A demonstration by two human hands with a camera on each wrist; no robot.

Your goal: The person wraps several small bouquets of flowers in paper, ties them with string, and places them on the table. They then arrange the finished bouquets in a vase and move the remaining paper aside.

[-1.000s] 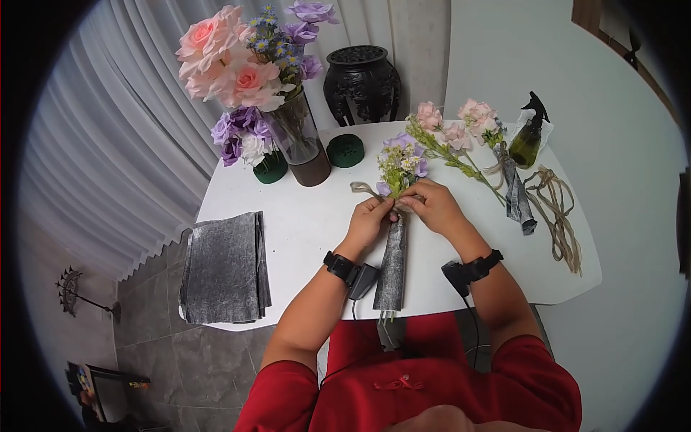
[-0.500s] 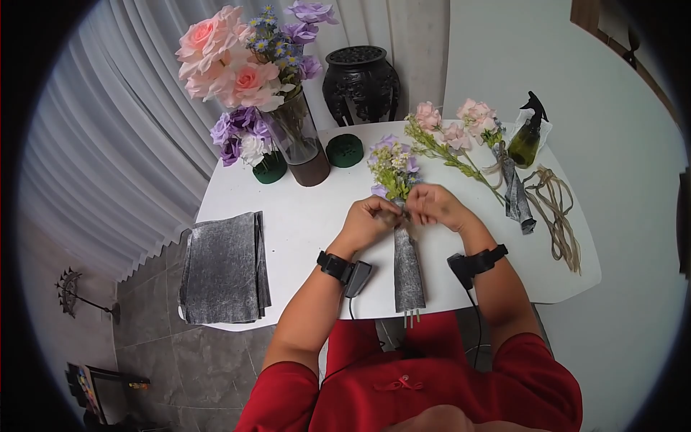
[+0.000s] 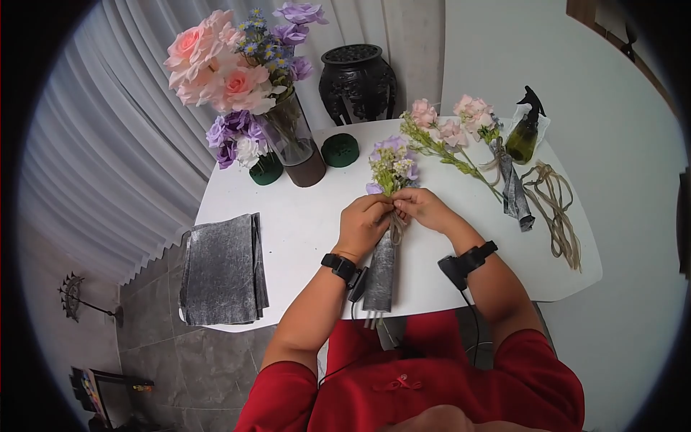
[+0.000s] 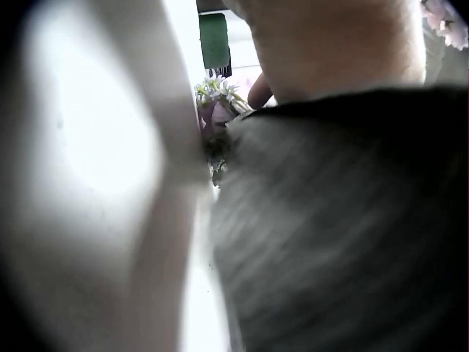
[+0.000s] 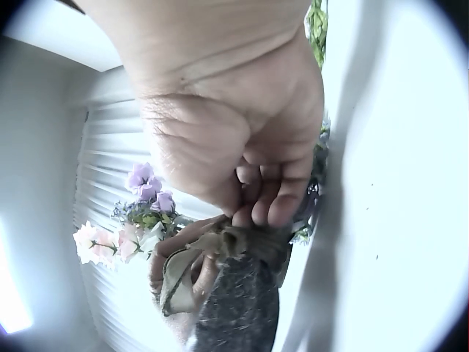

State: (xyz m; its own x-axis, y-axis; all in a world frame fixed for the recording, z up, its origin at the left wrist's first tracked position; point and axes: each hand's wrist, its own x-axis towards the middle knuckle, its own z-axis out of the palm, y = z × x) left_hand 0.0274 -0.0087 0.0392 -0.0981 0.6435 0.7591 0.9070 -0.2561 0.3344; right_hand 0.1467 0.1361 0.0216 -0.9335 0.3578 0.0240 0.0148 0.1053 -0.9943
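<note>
A small bouquet of purple and cream flowers (image 3: 392,164) lies toward me, its stems rolled in grey wrapping paper (image 3: 380,277). My left hand (image 3: 362,225) pinches the beige ribbon (image 3: 396,229) at the bouquet's neck. From the other side my right hand (image 3: 427,208) pinches the ribbon at the same spot, fingertips close to the left ones. In the right wrist view a ribbon loop (image 5: 178,282) stands out beside the knot, below the curled fingers (image 5: 282,209) of the right hand. The grey wrap (image 4: 330,220) fills much of the left wrist view and hides the left fingertips.
Grey paper sheets (image 3: 222,270) are stacked at left. A glass vase (image 3: 294,140) of large flowers and a green foam block (image 3: 340,150) stand behind. To the right are pink flowers (image 3: 452,133), a small wrapped bouquet (image 3: 515,187), loose ribbons (image 3: 553,205) and a spray bottle (image 3: 523,137).
The wrap's lower end swung right, then back left. My right hand, blurred and apart half a second ago, is back at the neck. The loop once sticking out left now hangs over the wrap.
</note>
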